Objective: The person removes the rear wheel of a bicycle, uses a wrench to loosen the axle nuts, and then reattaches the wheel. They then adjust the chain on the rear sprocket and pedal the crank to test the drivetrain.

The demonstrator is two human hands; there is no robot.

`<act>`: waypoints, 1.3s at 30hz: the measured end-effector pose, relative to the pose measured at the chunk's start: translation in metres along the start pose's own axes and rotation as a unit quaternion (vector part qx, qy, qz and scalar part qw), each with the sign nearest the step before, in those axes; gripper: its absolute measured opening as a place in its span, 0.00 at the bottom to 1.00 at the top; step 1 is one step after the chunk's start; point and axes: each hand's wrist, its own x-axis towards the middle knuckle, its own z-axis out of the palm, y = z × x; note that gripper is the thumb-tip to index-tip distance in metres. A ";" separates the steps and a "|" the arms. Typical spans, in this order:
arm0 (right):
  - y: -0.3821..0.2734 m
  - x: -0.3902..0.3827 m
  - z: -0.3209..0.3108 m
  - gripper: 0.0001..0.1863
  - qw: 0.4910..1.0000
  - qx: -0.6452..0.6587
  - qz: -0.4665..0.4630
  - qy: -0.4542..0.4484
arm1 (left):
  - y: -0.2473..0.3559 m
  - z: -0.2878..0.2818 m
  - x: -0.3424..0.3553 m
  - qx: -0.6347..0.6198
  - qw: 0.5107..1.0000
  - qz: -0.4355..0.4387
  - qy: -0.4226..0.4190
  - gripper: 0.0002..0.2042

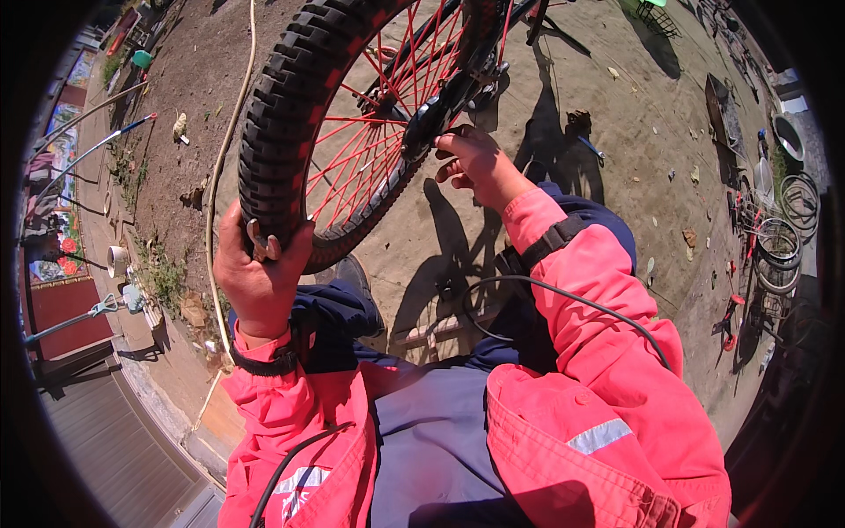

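A bicycle wheel with a black knobbly tyre (267, 145), red-marked rim and red spokes (356, 163) stands tilted in front of me. My left hand (262, 264) is wrapped around the near left part of the tyre. At the wheel's right side, my right hand (480, 169) has its fingers curled, thumb and forefinger together against the end of a black frame part (425, 130) by the hub. Whatever small piece lies between those fingertips is hidden. Black frame tubes run on toward the top edge.
A pale hose (231, 132) runs along the ground to the left. A blue-handled tool (591, 148) lies right of the wheel. Loose tyres and rims (778, 255) line the right side. A green stool (653, 4) is at the far right. A cable hangs by my right sleeve.
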 end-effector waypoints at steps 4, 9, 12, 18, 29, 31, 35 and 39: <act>0.000 0.004 -0.001 0.14 0.998 0.012 0.059 -0.017 | -0.002 0.003 0.001 -0.006 0.999 0.001 0.031 0.31; 0.003 0.002 -0.001 0.16 1.000 0.005 -0.018 0.005 | -0.004 0.004 0.002 -0.027 0.999 0.001 0.031 0.32; 0.001 0.001 -0.002 0.15 1.000 0.008 0.022 -0.019 | -0.003 0.002 0.001 -0.021 1.000 -0.002 0.009 0.29; 0.000 -0.004 0.003 0.16 0.999 -0.010 -0.047 0.001 | 0.002 0.001 0.000 -0.017 1.000 -0.008 -0.001 0.28; -0.002 -0.005 0.002 0.14 1.000 -0.018 -0.020 -0.011 | 0.006 -0.006 0.009 0.086 0.996 0.025 -0.004 0.30; -0.004 -0.008 0.002 0.14 0.999 0.003 -0.014 -0.031 | 0.009 -0.007 0.011 0.089 0.996 0.031 -0.007 0.30; -0.007 -0.012 0.001 0.18 0.998 0.004 -0.032 -0.047 | 0.017 -0.009 0.020 0.083 0.995 0.038 -0.030 0.30; -0.003 -0.012 0.002 0.18 0.997 0.022 -0.065 -0.043 | 0.029 -0.012 0.031 0.084 0.994 0.046 -0.050 0.29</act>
